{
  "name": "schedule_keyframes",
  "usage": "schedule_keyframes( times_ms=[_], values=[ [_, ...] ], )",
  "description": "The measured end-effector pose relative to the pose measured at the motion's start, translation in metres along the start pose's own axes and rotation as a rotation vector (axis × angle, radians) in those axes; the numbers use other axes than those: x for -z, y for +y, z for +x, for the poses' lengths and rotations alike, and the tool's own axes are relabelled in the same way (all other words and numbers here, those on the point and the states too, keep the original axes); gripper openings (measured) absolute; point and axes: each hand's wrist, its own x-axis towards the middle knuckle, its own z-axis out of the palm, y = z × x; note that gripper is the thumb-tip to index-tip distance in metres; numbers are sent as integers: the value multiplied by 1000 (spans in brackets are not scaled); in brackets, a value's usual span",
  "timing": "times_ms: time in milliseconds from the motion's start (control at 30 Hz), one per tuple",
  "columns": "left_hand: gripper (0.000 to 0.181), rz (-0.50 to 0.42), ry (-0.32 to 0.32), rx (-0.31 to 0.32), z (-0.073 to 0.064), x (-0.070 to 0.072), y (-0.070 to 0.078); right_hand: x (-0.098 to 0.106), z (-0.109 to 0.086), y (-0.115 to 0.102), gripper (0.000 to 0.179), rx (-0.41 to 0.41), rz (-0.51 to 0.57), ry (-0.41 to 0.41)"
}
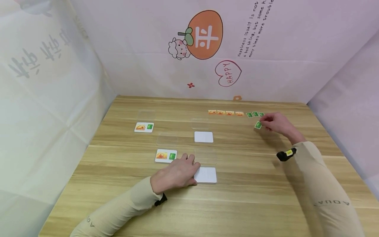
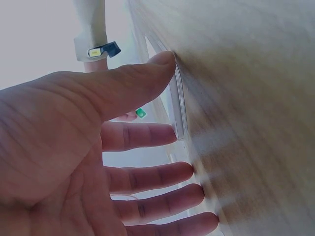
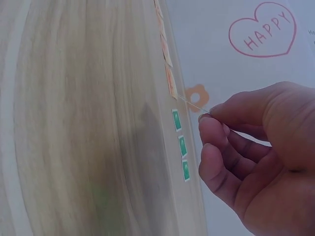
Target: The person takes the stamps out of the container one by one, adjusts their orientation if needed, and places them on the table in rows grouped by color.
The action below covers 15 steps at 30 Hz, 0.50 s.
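Right hand point(image 1: 276, 122) pinches green card point(image 1: 258, 125) by an edge over desk point(image 1: 251, 204), probably light and bendy so edge grip suits, left hand point(image 1: 179, 171) touches white card point(image 1: 206, 175) straight-fingered.

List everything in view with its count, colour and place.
Small rectangular green-faced cards: four, green with white borders, three in a back-right row, one held
Small rectangular orange picture cards: four, orange and yellow, left of those three
Rectangular white picture cards: two, white with orange and green, centre-left
Rectangular blank white cards: two visible, white, centre
Clear rectangular plastic panels: four, colourless, one behind each white card
Wood-grain table: one, brown, beneath
Printed white sheeting: count unclear, white, back and sides
Black wrist devices: two, black, one per wrist
Beige sleeves: two, beige, arms
Left hand: one, bare, touching nearer blank card
Right hand: one, bare, pinching a green card
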Motion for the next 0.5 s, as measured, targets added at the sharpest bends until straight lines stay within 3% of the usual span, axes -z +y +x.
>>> schedule_keyframes(
  times_ms=[500],
  values=[
    [48,-4,-3,3,0,0,0,10,2,15,32,-34,25,22]
  ],
)
